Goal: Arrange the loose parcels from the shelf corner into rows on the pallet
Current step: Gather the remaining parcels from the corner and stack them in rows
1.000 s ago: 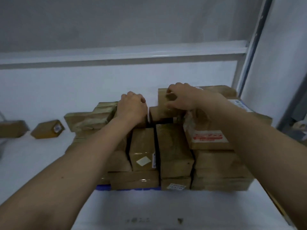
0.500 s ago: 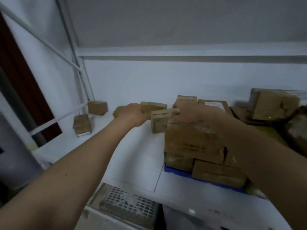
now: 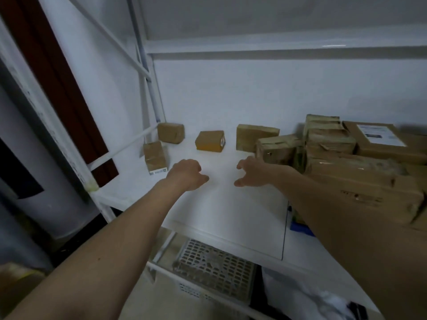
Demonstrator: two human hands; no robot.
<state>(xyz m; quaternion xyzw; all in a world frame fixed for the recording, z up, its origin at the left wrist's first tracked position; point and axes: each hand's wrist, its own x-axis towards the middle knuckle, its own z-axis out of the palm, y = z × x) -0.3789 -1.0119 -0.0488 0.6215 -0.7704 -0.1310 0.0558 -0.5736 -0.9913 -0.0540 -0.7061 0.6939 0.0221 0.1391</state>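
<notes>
Four loose parcels sit on the white shelf [image 3: 221, 218] toward its back left corner, in the upper middle of the frame. The corner parcel [image 3: 171, 132] lies farthest back against the wall. Just in front of it, to the left, the labelled parcel [image 3: 154, 157] stands on end with a white sticker at its lower edge. To the right of these, apart from both, is the orange parcel [image 3: 209, 141], and further right the long parcel [image 3: 256, 136], which reaches back behind the stack [image 3: 342, 155].

The stack fills the right side of the frame, taped brown boxes piled in layers, with a flat box bearing a white label [image 3: 380, 135] on top at the rear. A sliver of the blue pallet [image 3: 300, 228] shows beneath the stack's near corner.

Both bare arms reach in from the bottom of the frame over the shelf. The left hand [image 3: 184, 173] hovers near the labelled parcel, fingers loosely curled, holding nothing. The right hand [image 3: 253, 173] hovers beside the stack, fingers spread and bent, thumb out, also holding nothing. Neither hand touches a parcel.

Below the shelf edge, at lower centre, lies a perforated crate [image 3: 212, 266].
</notes>
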